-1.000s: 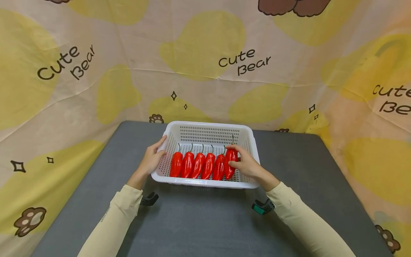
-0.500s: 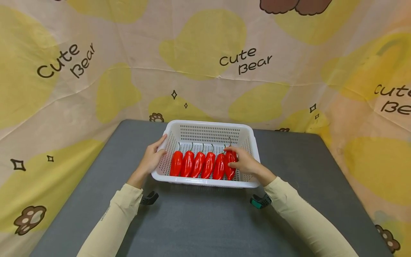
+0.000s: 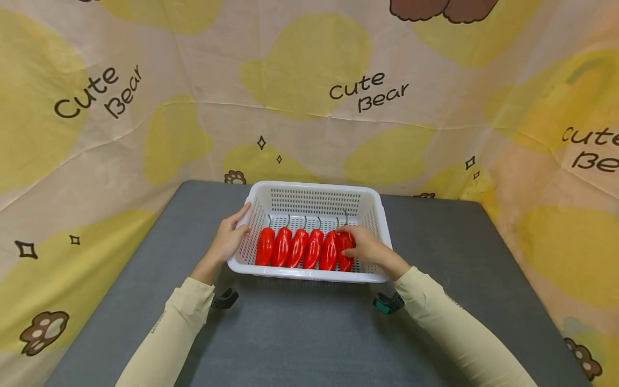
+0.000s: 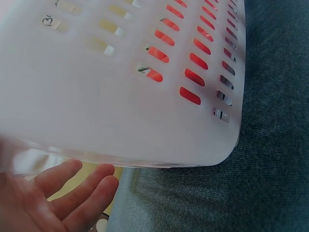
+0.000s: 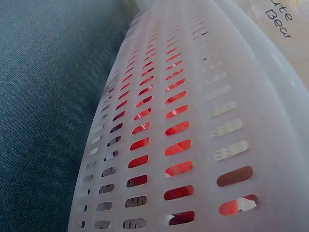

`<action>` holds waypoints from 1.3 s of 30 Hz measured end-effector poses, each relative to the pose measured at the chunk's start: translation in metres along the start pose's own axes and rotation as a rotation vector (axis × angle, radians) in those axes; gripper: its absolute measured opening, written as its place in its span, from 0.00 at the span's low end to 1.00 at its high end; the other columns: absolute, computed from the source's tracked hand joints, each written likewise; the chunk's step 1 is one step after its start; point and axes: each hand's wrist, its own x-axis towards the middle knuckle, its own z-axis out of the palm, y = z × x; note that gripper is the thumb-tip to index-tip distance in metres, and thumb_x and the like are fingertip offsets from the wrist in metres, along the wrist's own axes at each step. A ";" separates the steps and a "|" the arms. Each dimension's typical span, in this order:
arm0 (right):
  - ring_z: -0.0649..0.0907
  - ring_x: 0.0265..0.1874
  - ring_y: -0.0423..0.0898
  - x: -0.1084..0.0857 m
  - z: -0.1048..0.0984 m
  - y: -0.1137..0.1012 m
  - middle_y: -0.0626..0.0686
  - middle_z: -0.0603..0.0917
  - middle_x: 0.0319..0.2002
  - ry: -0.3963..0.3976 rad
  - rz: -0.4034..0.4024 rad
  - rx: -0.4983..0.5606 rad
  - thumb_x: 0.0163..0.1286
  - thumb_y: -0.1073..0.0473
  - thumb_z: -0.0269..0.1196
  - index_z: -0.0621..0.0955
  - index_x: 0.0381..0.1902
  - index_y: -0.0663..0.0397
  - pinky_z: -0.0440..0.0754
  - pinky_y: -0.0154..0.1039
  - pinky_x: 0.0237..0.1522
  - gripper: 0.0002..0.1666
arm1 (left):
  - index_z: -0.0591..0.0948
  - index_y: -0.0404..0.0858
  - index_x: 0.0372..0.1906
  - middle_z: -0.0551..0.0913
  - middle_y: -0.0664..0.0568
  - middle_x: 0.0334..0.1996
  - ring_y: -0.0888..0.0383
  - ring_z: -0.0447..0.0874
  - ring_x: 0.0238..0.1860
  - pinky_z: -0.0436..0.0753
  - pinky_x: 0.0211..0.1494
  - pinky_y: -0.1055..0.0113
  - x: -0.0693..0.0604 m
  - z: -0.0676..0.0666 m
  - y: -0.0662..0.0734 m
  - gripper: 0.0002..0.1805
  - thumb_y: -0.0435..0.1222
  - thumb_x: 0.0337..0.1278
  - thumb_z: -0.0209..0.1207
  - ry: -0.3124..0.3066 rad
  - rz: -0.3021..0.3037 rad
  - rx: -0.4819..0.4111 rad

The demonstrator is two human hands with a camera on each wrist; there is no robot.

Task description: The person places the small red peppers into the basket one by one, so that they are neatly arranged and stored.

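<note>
Several glossy red peppers (image 3: 298, 248) with green stems lie side by side in a white perforated plastic basket (image 3: 309, 273). My left hand (image 3: 227, 236) holds the basket by its left end; in the left wrist view, fingers (image 4: 91, 203) of it reach below the rim, outside the basket wall (image 4: 111, 116). Inside the right part of the basket, my right hand (image 3: 365, 247) grips the rightmost red pepper (image 3: 345, 262), partly covering it. That pepper lies close against its neighbour. The right wrist view has the basket's slotted wall (image 5: 203, 145) in front, which hides the right hand.
The basket stands on a dark grey table (image 3: 300, 333). A printed cloth (image 3: 300, 80) hangs behind the table and along both sides. A dark wrist strap (image 3: 224, 299) shows by the left wrist, another strap (image 3: 388, 303) by the right.
My right hand has shifted a little left and brought the rightmost pepper closer to the others in the row. The left hand and basket have stayed in place.
</note>
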 end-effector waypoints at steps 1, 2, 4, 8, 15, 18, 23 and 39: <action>0.79 0.59 0.61 0.000 0.000 0.000 0.67 0.81 0.59 -0.012 0.003 -0.005 0.62 0.69 0.68 0.75 0.64 0.68 0.78 0.57 0.64 0.32 | 0.60 0.43 0.79 0.65 0.34 0.74 0.34 0.77 0.60 0.82 0.59 0.40 0.000 0.000 -0.001 0.36 0.27 0.66 0.46 0.000 0.003 -0.002; 0.80 0.58 0.60 0.000 0.000 0.000 0.67 0.81 0.59 -0.025 0.005 -0.010 0.62 0.68 0.68 0.75 0.65 0.69 0.79 0.56 0.63 0.32 | 0.60 0.44 0.79 0.66 0.34 0.74 0.34 0.78 0.60 0.82 0.59 0.40 0.000 0.000 -0.001 0.36 0.27 0.66 0.46 0.000 0.006 -0.007; 0.80 0.57 0.59 0.000 0.000 -0.001 0.67 0.81 0.59 -0.047 0.010 -0.016 0.63 0.66 0.69 0.74 0.65 0.69 0.79 0.55 0.62 0.33 | 0.60 0.43 0.79 0.65 0.34 0.74 0.34 0.78 0.61 0.82 0.58 0.40 0.000 0.000 -0.002 0.36 0.28 0.66 0.46 -0.002 0.014 -0.010; 0.80 0.60 0.60 -0.002 -0.002 -0.004 0.67 0.80 0.62 -0.079 0.027 -0.026 0.63 0.64 0.69 0.72 0.68 0.69 0.78 0.56 0.65 0.36 | 0.59 0.42 0.79 0.64 0.35 0.75 0.34 0.77 0.62 0.83 0.59 0.41 0.000 0.000 -0.001 0.36 0.27 0.65 0.46 -0.004 0.020 -0.009; 0.78 0.59 0.60 -0.001 -0.002 -0.005 0.68 0.79 0.61 -0.137 0.051 -0.035 0.63 0.61 0.70 0.67 0.71 0.72 0.76 0.57 0.66 0.43 | 0.59 0.41 0.79 0.64 0.34 0.75 0.34 0.76 0.64 0.82 0.60 0.40 0.000 -0.001 -0.002 0.36 0.27 0.65 0.45 -0.004 0.004 -0.004; 0.75 0.63 0.62 -0.001 -0.001 -0.004 0.68 0.77 0.64 -0.163 0.082 -0.042 0.63 0.59 0.70 0.65 0.73 0.69 0.73 0.58 0.69 0.45 | 0.58 0.41 0.79 0.63 0.34 0.75 0.34 0.75 0.64 0.81 0.60 0.40 0.001 -0.001 -0.003 0.36 0.27 0.65 0.45 -0.008 -0.002 -0.004; 0.73 0.65 0.61 -0.001 0.000 -0.003 0.65 0.76 0.65 -0.180 0.101 -0.034 0.63 0.58 0.71 0.64 0.75 0.63 0.72 0.60 0.70 0.47 | 0.58 0.41 0.79 0.63 0.35 0.76 0.33 0.75 0.65 0.80 0.61 0.39 0.001 -0.001 -0.004 0.36 0.27 0.66 0.45 -0.009 0.000 -0.004; 0.76 0.63 0.64 -0.008 -0.024 -0.013 0.69 0.69 0.71 -0.035 0.105 0.059 0.70 0.53 0.65 0.62 0.75 0.65 0.79 0.61 0.63 0.43 | 0.58 0.43 0.80 0.62 0.35 0.76 0.34 0.75 0.65 0.81 0.61 0.39 -0.001 -0.001 0.000 0.36 0.27 0.66 0.45 -0.013 -0.002 -0.008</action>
